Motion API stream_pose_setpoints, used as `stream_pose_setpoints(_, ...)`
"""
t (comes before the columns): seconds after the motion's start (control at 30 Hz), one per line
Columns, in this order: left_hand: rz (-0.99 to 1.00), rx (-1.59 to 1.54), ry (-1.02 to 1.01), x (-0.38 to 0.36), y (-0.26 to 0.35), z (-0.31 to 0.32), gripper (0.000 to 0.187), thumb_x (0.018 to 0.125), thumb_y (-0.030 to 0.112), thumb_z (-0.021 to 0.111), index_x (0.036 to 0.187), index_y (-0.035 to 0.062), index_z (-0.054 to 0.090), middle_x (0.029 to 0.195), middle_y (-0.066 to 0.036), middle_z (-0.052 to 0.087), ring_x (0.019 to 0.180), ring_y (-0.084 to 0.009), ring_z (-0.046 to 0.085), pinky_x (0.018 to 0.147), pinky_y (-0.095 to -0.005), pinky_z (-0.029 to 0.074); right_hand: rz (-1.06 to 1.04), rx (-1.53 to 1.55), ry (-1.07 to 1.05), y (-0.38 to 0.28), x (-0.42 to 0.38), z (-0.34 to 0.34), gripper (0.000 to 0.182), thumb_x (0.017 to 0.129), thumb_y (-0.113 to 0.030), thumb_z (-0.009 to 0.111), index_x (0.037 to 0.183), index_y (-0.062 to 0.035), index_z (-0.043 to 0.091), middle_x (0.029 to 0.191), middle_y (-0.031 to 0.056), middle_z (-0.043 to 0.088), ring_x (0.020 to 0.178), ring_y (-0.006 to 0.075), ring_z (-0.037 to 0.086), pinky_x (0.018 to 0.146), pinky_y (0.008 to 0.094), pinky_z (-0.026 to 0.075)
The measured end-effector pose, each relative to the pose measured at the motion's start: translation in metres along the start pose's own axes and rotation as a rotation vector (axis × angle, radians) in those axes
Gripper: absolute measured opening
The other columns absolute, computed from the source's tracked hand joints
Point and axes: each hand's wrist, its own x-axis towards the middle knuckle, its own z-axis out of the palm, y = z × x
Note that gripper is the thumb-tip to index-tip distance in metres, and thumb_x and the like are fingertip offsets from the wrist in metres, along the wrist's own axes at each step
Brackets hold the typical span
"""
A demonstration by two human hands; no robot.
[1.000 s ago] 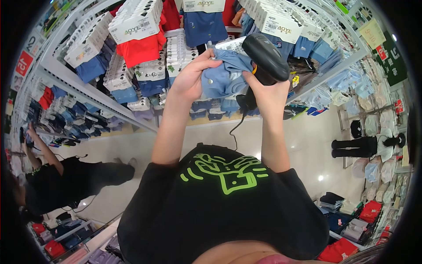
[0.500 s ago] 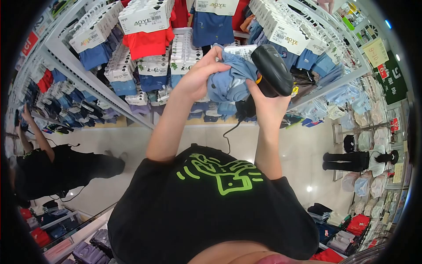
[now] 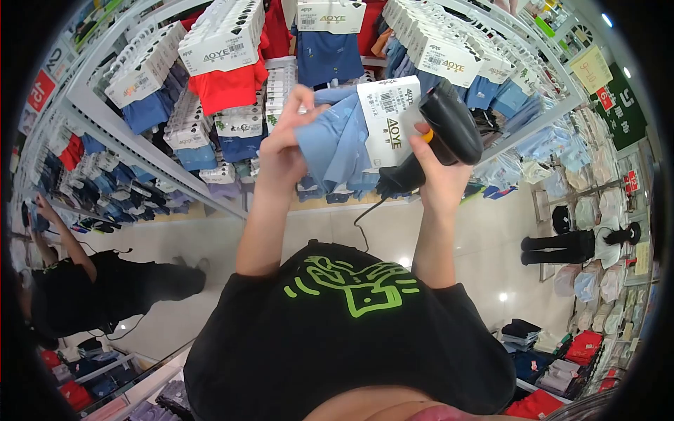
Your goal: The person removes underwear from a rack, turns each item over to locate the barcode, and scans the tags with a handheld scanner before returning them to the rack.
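My left hand (image 3: 282, 144) is at the left edge of light blue underpants (image 3: 335, 140), its fingers curled against the cloth. The underpants spread out from a white AOYE card (image 3: 391, 119) with a printed barcode, which faces up. My right hand (image 3: 444, 179) is closed around the handle of a black barcode scanner (image 3: 456, 126), thumb near its yellow button. The scanner's head lies just right of the card, and my right thumb is close to the card's edge. Some fingers of both hands are hidden.
Ahead, racks hold hanging garments with white cards, including red ones (image 3: 228, 88) and navy ones (image 3: 328, 56). A cable (image 3: 365, 214) hangs from the scanner. One person (image 3: 91, 288) stands at left, another (image 3: 583, 245) at right. Folded clothes (image 3: 584, 347) lie at lower right.
The bunched underpants are now spread out, and their white card has turned face up into view. My left hand has moved left and down; the right hand and scanner have shifted slightly right and down.
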Motion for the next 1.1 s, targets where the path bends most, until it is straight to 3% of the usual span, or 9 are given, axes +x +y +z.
stream_pose_setpoints(0.07, 0.058, 0.11, -0.197, -0.005, -0.001, -0.036, 0.032, 0.064, 0.006, 0.051, 0.091, 0.0075, 0.033, 0.1, -0.014, 0.047, 0.093, -0.0195, 0.05, 0.075, -0.027, 0.04, 0.034, -0.081, -0.024, -0.003, 0.007, -0.008, 0.045, 0.066, -0.002, 0.075, 0.106, 0.0015, 0.055, 0.094, 0.0078, 0.063, 0.083, 0.0115, 0.058, 0.074, 0.0243, 0.046)
stream_pose_setpoints(0.2, 0.284, 0.79, 0.116, -0.007, 0.002, -0.028, 0.042, 0.064, 0.006, 0.055, 0.104, 0.0043, 0.041, 0.106, -0.01, 0.044, 0.106, -0.019, 0.044, 0.083, -0.0304, 0.036, 0.045, -0.307, -0.159, -0.006, 0.023, -0.013, 0.044, 0.065, -0.002, 0.075, 0.104, 0.0027, 0.055, 0.089, 0.0062, 0.064, 0.079, 0.0099, 0.058, 0.073, 0.0235, 0.047)
stream_pose_setpoints(0.33, 0.306, 1.351, -0.013, 0.013, -0.007, 0.008, 0.061, 0.067, 0.016, 0.072, 0.118, 0.0016, 0.042, 0.112, -0.012, 0.052, 0.103, -0.0175, 0.05, 0.086, -0.0327, 0.04, -0.125, -0.54, -0.292, -0.01, 0.032, -0.002, 0.047, 0.06, -0.01, 0.079, 0.098, 0.0012, 0.054, 0.086, 0.009, 0.064, 0.078, 0.013, 0.061, 0.071, 0.0254, 0.048)
stream_pose_setpoints(0.43, -0.077, 1.19, 0.011, 0.022, -0.013, 0.013, 0.049, 0.071, 0.016, 0.072, 0.112, -0.0008, 0.05, 0.106, -0.012, 0.058, 0.097, -0.0145, 0.054, 0.084, -0.0299, 0.042, -0.097, -0.505, -0.376, -0.012, 0.041, 0.002, 0.047, 0.059, -0.012, 0.079, 0.096, 0.0014, 0.054, 0.086, 0.0103, 0.063, 0.079, 0.014, 0.061, 0.071, 0.0263, 0.048)
stream_pose_setpoints(0.53, -0.12, 1.009, 0.155, 0.022, -0.02, 0.005, 0.032, 0.076, 0.011, 0.068, 0.104, -0.0017, 0.055, 0.092, -0.008, 0.063, 0.086, -0.0103, 0.057, 0.076, -0.0245, 0.045, 0.006, -0.402, -0.382, -0.015, 0.049, -0.002, 0.045, 0.063, -0.008, 0.078, 0.1, 0.0034, 0.055, 0.088, 0.0068, 0.064, 0.077, 0.0103, 0.06, 0.071, 0.0245, 0.048)
stream_pose_setpoints(0.63, 0.064, 0.985, 0.263, 0.034, -0.009, -0.004, 0.034, 0.077, 0.014, 0.068, 0.104, -0.0025, 0.054, 0.091, -0.008, 0.064, 0.08, -0.0095, 0.06, 0.071, -0.0227, 0.047, 0.034, -0.2, -0.149, -0.022, 0.047, -0.01, 0.035, 0.065, -0.002, 0.074, 0.097, 0.0024, 0.061, 0.084, 0.0057, 0.065, 0.075, 0.0095, 0.06, 0.071, 0.0228, 0.047)
stream_pose_setpoints(0.83, 0.316, 1.194, 0.224, 0.107, 0.027, -0.029, 0.036, 0.076, 0.02, 0.069, 0.101, -0.0031, 0.056, 0.09, -0.01, 0.065, 0.079, -0.0117, 0.061, 0.07, -0.0247, 0.048, 0.069, 0.045, -0.145, -0.014, 0.029, -0.028, 0.021, 0.069, 0.005, 0.065, 0.088, 0.002, 0.058, 0.093, 0.012, 0.062, 0.093, 0.0305, 0.06, 0.085, 0.0385, 0.043)
stream_pose_setpoints(0.93, 0.356, 1.127, 0.18, 0.124, 0.022, -0.054, 0.035, 0.075, 0.02, 0.07, 0.099, -0.0028, 0.057, 0.09, -0.009, 0.065, 0.078, -0.0106, 0.06, 0.07, -0.0241, 0.047, 0.142, 0.06, -0.181, -0.008, 0.015, -0.027, 0.038, 0.069, 0.007, 0.067, 0.105, 0.0029, 0.056, 0.09, 0.0086, 0.063, 0.086, 0.0165, 0.061, 0.075, 0.027, 0.048)
stream_pose_setpoints(1.1, 0.344, 1.012, 0.27, 0.138, 0.011, -0.088, 0.033, 0.076, 0.018, 0.069, 0.099, -0.003, 0.057, 0.09, -0.007, 0.064, 0.079, -0.0094, 0.058, 0.071, -0.023, 0.045, 0.266, 0.018, -0.18, 0.005, -0.004, -0.041, 0.036, 0.069, 0.005, 0.068, 0.103, 0.0032, 0.057, 0.087, 0.0088, 0.064, 0.081, 0.0144, 0.062, 0.074, 0.0266, 0.048)
